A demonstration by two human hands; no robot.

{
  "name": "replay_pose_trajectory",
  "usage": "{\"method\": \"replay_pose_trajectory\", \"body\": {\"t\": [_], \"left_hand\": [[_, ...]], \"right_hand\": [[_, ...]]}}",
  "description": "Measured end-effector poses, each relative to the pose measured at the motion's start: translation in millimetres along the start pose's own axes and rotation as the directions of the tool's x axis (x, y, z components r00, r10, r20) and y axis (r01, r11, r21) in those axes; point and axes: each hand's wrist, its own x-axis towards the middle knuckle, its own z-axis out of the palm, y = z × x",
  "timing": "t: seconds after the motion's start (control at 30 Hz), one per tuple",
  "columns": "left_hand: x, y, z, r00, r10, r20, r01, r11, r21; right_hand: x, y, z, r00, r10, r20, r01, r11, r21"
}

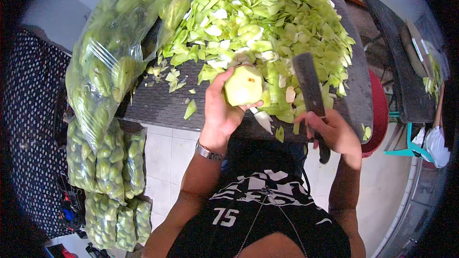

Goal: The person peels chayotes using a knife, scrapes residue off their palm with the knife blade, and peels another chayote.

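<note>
Cupping 1 peeled fruit [243, 87], the left hand [224, 113] curves; the right hand [335, 133] grips 1 knife [309, 82].

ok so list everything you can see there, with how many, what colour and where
peeled vegetable: one, pale green, in the left hand
knife: one, dark, in the right hand
heap of cut pieces: one, light green and white, on the main table
main table: one, dark, in front
large bag: one, clear with green vegetables, left of the heap
smaller bags: about six, clear with green contents, lower left
patterned cloth: one, black and white, far left
side table: one, dark, right
red object: one, partly hidden, beside the main table
teal stool: one, right
other person: one, white garment, right edge
wristwatch: one, silver, left wrist
shirt: one, black and white, on the wearer
left hand; right hand: one each, bare, centre
</note>
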Motion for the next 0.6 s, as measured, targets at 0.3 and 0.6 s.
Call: {"method": "replay_pose_trajectory", "body": {"t": [0.3, 0.6], "left_hand": [[4, -6, -2, 0.995, 0.058, 0.076, -0.072, 0.978, 0.197], [5, -10, -1, 1.0, 0.005, 0.006, -0.006, 0.968, 0.251]], "right_hand": [[23, -37, 38, 0.908, -0.348, -0.235, 0.254, 0.9, -0.354], [29, -43, 42, 0.906, -0.382, -0.183, 0.266, 0.849, -0.457]]}}
